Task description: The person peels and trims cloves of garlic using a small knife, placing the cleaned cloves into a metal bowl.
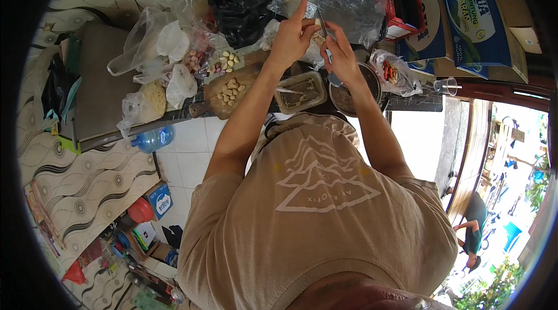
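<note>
Between the thumb and fingers of my left hand (296, 37) is a small pale piece, apparently a garlic clove (318, 22). Its index finger points away from me. My right hand (342, 55) grips a knife (322, 26), its blade up against the clove. Below the hands stand a rectangular plastic container (323, 92) with a utensil in it and a round bowl (355, 94) with brownish contents. Left of my forearm, a wooden cutting board (209, 92) carries several pale brown nuts, probably candlenuts (231, 92). Peeled garlic cloves (227, 62) lie just beyond it.
Plastic bags (146, 44) and shallots (193, 59) crowd the left. A black plastic bag (246, 4) and a large clear bag (340, 0) lie behind. To the right are bagged chillies (389, 72), a plastic cup (447, 86) and cartons (475, 17). Another person (473, 231) is outside.
</note>
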The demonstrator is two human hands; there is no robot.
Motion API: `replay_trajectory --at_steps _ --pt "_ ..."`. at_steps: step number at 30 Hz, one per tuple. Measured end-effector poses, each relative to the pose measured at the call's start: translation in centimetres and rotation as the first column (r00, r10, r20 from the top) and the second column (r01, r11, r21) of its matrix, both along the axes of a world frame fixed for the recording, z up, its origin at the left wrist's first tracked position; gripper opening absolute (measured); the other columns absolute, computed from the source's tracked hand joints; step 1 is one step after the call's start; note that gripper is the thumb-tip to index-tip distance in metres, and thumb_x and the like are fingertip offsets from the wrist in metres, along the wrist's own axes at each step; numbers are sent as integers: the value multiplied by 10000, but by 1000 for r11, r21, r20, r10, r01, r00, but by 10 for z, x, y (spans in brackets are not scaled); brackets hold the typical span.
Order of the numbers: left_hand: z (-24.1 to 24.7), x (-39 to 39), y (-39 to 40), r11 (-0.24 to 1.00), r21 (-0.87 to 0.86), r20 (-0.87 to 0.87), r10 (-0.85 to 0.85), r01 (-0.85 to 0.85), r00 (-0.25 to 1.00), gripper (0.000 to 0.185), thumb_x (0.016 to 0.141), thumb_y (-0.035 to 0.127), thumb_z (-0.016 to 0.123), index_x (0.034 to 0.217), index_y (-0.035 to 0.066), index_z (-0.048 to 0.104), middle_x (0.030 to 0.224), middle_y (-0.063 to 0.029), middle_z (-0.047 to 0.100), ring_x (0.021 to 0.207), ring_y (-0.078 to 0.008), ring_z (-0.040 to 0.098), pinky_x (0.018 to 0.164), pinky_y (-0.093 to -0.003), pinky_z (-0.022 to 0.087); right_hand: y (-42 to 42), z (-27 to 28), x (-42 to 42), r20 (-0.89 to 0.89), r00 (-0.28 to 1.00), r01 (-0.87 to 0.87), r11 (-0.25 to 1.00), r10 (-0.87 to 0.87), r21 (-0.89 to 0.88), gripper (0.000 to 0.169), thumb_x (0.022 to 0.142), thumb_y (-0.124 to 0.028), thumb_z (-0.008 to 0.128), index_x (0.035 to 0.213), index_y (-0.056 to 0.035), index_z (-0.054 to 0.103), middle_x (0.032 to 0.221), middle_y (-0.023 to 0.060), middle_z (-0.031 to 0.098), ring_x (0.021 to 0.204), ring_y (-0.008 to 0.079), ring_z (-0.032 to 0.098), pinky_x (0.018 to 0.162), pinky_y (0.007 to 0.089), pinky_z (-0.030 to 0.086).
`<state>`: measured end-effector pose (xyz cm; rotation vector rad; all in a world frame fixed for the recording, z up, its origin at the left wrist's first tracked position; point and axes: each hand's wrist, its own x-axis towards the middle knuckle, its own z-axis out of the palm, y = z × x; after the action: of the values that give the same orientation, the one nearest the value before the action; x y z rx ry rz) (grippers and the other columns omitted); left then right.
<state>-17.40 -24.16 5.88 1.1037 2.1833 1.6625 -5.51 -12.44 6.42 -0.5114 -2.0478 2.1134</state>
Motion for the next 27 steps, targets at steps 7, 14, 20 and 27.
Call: replay_trajectory --at_steps 7,14,20,27 --pt "-1 1 -1 1000 6 35 3 -3 999 670 927 71 645 1492 -25 298 1010 -181 729 841 -203 718 733 -298 526 2 -4 -2 19 1000 6 1000 -6 16 375 1039 -195 375 1393 -82 428 660 12 491 453 75 422 421 254 358" --pt "-5 1 -4 990 139 266 -55 18 962 667 937 40 619 1499 -38 268 1011 -162 730 878 -158 684 776 -277 518 -4 18 5 21 999 -33 998 32 51 411 1054 -198 341 1440 -58 356 713 38 490 482 94 418 433 243 364" --pt "18 8 -10 937 343 475 -227 59 850 645 958 36 609 1492 -65 262 1014 -110 722 867 -86 608 813 -246 491 -12 47 15 -55 997 -51 999 52 20 392 1045 -193 354 1415 -68 388 688 19 490 502 73 408 458 242 353" --pt "54 23 -22 926 377 442 -174 -6 880 576 946 31 625 1453 -45 361 1030 -110 721 888 -88 612 800 -243 496 -20 76 24 -105 993 -55 998 59 39 386 1046 -209 370 1405 -73 409 664 4 486 508 62 410 476 230 344"
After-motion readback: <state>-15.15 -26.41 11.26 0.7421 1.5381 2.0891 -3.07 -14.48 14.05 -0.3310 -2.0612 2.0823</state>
